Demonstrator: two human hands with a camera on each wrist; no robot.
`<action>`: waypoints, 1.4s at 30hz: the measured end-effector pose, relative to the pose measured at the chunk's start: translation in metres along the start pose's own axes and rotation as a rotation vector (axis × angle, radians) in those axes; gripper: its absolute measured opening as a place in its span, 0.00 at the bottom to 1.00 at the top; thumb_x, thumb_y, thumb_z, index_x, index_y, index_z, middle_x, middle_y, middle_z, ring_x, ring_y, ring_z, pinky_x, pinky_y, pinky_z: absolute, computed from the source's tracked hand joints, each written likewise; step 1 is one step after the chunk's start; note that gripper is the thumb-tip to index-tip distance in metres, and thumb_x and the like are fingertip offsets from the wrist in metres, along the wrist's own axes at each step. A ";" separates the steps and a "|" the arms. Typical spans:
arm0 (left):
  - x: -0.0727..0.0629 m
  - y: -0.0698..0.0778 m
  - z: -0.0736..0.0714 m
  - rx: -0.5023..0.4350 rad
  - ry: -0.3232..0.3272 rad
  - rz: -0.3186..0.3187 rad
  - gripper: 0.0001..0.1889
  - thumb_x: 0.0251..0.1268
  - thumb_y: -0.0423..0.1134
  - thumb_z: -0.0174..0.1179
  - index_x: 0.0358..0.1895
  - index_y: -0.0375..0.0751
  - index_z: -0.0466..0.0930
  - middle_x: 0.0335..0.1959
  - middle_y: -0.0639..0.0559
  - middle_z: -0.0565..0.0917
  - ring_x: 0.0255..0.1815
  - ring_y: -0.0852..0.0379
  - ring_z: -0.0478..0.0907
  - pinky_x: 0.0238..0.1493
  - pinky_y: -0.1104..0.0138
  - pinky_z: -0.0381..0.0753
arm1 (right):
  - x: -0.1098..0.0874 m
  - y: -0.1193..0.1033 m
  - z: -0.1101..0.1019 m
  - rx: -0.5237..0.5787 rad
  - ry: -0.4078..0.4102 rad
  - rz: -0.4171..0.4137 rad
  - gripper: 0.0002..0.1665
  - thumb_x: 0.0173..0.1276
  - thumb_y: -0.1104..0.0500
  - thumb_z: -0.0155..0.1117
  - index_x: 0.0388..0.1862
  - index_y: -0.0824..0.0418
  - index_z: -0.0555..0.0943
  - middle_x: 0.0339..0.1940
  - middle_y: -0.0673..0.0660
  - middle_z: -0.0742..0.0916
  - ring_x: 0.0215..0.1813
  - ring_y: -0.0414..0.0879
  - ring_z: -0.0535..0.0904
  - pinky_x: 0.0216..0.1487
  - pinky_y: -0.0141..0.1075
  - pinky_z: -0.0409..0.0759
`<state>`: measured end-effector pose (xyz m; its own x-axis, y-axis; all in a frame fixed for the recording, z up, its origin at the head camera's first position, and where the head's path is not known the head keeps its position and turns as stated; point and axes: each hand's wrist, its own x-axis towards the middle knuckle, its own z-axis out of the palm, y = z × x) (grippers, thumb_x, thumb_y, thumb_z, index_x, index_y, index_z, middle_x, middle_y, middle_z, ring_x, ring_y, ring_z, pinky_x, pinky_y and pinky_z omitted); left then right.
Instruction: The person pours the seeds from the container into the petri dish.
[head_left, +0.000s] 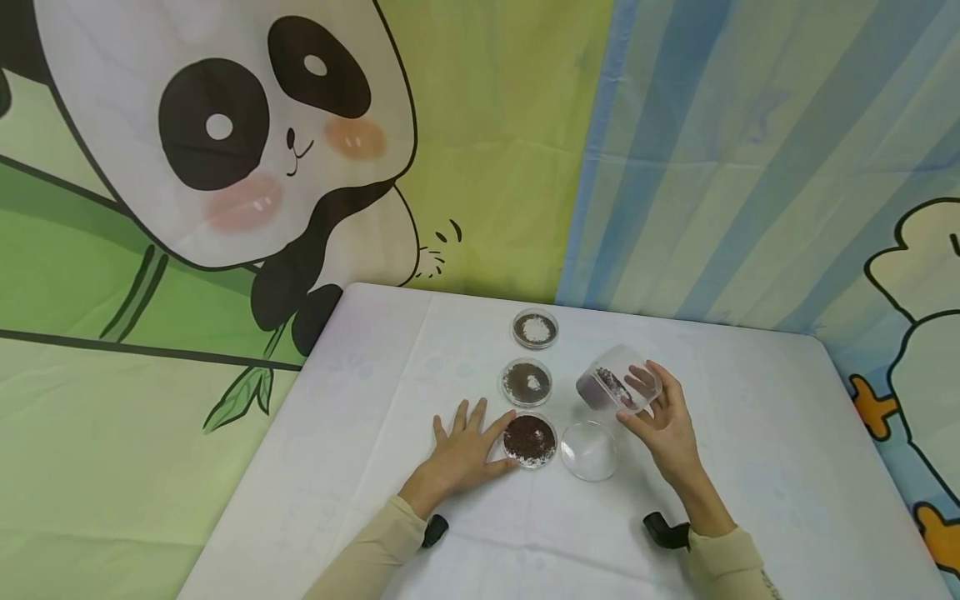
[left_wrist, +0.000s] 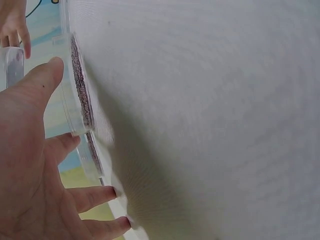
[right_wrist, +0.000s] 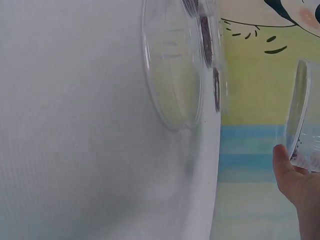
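My right hand (head_left: 670,423) grips a clear plastic tub (head_left: 611,372) by its rim end, tilted above the table. Dark granules and a purplish tint show inside it; the right wrist view also catches part of this tub (right_wrist: 308,115). On the left, my left hand (head_left: 467,454) lies with fingers spread, thumb and index finger touching a petri dish (head_left: 529,440) of dark brown granules with white powder at its edge. From the side, the left wrist view shows that dish's dark layer (left_wrist: 82,82). Right of the dish lies a clear round lid or dish (head_left: 590,451).
Two more petri dishes stand behind in a row: one (head_left: 527,382) with brown grains and a small white patch, the farther one (head_left: 536,329) with a larger white patch. A white cloth covers the table (head_left: 420,350). Printed curtains (head_left: 510,167) hang behind its far edge.
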<state>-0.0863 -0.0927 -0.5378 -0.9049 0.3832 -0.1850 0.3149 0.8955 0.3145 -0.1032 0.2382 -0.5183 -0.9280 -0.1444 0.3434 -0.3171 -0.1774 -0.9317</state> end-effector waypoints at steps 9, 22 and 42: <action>0.001 -0.001 0.001 -0.007 0.012 0.008 0.42 0.65 0.73 0.52 0.80 0.66 0.54 0.79 0.37 0.52 0.78 0.30 0.44 0.62 0.24 0.45 | 0.006 -0.013 -0.019 -0.108 0.200 0.040 0.54 0.61 0.82 0.64 0.80 0.60 0.51 0.74 0.67 0.64 0.75 0.59 0.59 0.66 0.36 0.68; -0.001 -0.001 0.000 -0.009 0.008 -0.006 0.42 0.64 0.73 0.52 0.80 0.68 0.53 0.80 0.37 0.51 0.78 0.31 0.43 0.62 0.24 0.44 | 0.016 -0.013 -0.060 -0.239 0.561 0.175 0.55 0.61 0.70 0.73 0.79 0.49 0.52 0.75 0.57 0.64 0.76 0.50 0.59 0.74 0.44 0.57; 0.000 -0.001 0.001 -0.006 0.012 -0.002 0.42 0.65 0.72 0.52 0.80 0.68 0.53 0.80 0.37 0.51 0.78 0.30 0.43 0.62 0.24 0.43 | 0.018 0.004 -0.099 -0.350 0.724 0.578 0.65 0.58 0.49 0.78 0.80 0.47 0.41 0.80 0.55 0.56 0.76 0.49 0.52 0.61 0.28 0.69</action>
<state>-0.0865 -0.0930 -0.5392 -0.9090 0.3786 -0.1740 0.3115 0.8948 0.3197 -0.1409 0.3312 -0.5279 -0.8164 0.5330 -0.2220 0.2909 0.0476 -0.9556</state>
